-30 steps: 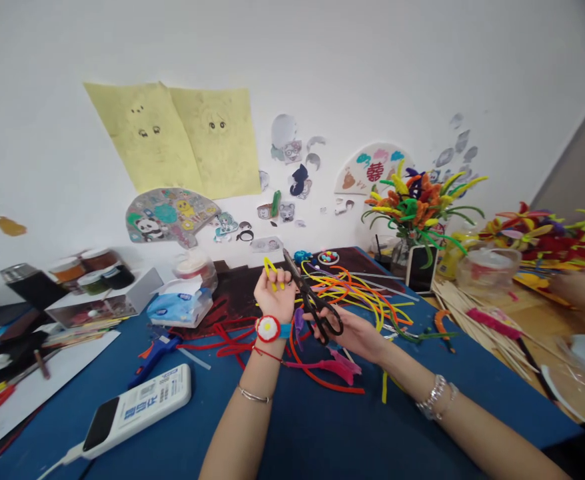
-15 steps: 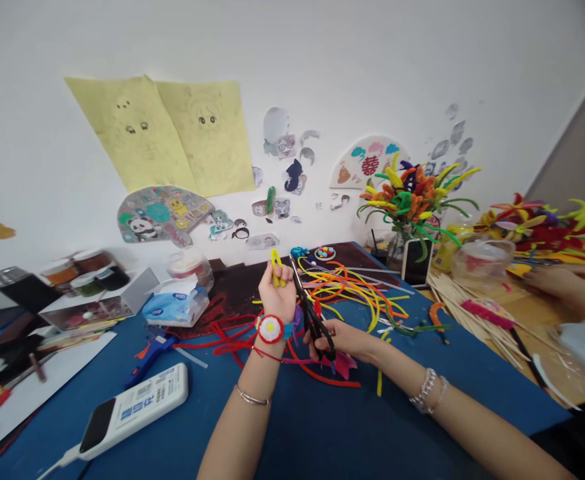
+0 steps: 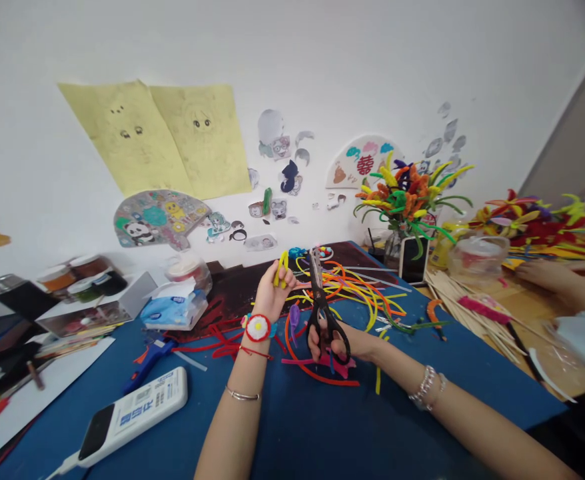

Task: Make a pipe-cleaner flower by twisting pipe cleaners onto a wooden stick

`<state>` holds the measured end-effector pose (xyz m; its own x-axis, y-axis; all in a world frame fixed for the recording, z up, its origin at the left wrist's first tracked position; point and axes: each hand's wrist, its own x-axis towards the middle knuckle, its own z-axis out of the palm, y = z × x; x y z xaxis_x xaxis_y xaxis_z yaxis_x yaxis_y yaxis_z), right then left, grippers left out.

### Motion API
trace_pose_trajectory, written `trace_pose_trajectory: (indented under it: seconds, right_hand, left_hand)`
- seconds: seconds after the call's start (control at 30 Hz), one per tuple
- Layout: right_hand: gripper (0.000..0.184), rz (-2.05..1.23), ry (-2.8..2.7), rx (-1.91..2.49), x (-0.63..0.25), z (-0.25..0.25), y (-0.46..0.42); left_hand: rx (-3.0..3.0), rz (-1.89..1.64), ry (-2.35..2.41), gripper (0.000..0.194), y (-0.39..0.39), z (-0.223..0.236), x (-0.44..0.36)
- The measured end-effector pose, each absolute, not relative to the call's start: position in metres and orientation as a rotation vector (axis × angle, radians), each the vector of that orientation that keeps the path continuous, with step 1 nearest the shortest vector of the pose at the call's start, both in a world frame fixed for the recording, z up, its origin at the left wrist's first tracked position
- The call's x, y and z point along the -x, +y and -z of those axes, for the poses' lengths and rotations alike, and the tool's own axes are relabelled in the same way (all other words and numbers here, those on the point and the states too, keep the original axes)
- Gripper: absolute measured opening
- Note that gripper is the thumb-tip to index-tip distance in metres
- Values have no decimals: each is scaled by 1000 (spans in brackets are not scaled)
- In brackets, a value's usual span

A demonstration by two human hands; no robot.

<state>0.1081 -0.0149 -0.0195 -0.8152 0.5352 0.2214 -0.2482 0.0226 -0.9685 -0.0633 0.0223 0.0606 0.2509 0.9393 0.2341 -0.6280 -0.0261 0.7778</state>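
Observation:
My left hand (image 3: pixel 272 288) is closed on a bent yellow pipe cleaner (image 3: pixel 281 268), whose loop sticks up above the fingers. In my right hand (image 3: pixel 330 340) is a pair of black-handled scissors (image 3: pixel 316 280), held upright with fingers through the handles and blades pointing away, a little right of my left hand. Below and behind the scissors lie a pink piece (image 3: pixel 340 363) and a purple pipe cleaner loop (image 3: pixel 294 323). Yellow and orange pipe cleaners (image 3: pixel 367 300) spread beyond my right hand; red ones (image 3: pixel 222 343) lie left of my left wrist.
A power bank (image 3: pixel 137 413), a blue glue gun (image 3: pixel 147 363) and a tissue pack (image 3: pixel 172 307) are on the left. At the right stand a vase of pipe-cleaner flowers (image 3: pixel 405 193) and a phone (image 3: pixel 414 260). Another person's hands (image 3: pixel 557 277) rest farther right, near wooden sticks (image 3: pixel 452 300).
The scissors have moved away from my left hand and turned more upright, showing their handles more fully. My left hand with the yellow pipe cleaner has tilted slightly; the camera view shifted a little.

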Motion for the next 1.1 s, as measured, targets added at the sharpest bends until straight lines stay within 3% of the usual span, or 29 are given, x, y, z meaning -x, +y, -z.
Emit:
trace_pose_trajectory:
  seconds: [0.23, 0.37, 0.67, 1.1]
  right_hand:
    - [64, -1805, -1793, 163, -106, 27, -12]
    - [53, -1730, -1796, 213, -104, 34, -10]
    - [58, -1940, -1707, 216, -91, 57, -10]
    - [62, -2045, -1697, 151, -93, 48, -12]
  left_hand:
    - [-1057, -1215, 469, 34, 23, -55, 58]
    - [-1062, -1210, 487, 35, 22, -55, 57]
    - [-1006, -1363, 494, 35, 25, -55, 56]
    - [-1133, -1583, 714, 36, 34, -40, 47]
